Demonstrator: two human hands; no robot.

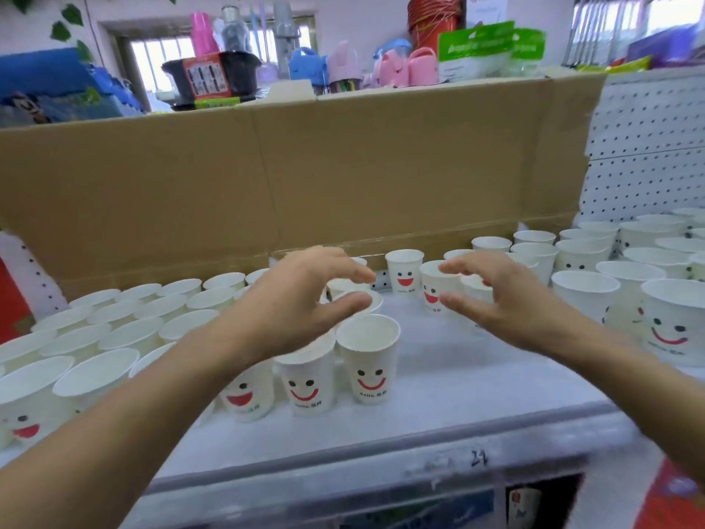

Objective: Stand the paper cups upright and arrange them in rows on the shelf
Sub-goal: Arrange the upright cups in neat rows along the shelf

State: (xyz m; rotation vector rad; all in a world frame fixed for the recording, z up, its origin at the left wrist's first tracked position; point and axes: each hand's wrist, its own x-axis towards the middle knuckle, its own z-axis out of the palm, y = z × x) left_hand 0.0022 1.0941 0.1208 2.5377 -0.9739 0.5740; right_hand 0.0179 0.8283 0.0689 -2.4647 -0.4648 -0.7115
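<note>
Most paper cups (368, 360) upright on shelf (457, 376) — left block rowed, right block looser | mid-gap: few stray cups (404, 271) unaligned | left hand (299, 299), right hand (507, 303) — fingers apart, empty, hovering over the gap

White paper cups (368, 370), each printed with two black dot eyes, a red smiling mouth and small black lettering, stand on the white shelf (457, 379). Every one that can be seen is upright with its open mouth up. On the shelf's left part, the left block (99, 337) stands rim to rim in close rows, from the back to the front edge. On the shelf's right part, the right block (610, 261) stands in looser rows. Mid-shelf, three cups stand side by side near the front edge. The back cups (404, 271) stand loosely spaced toward the shelf's rear, with bare shelf beside them.
</note>
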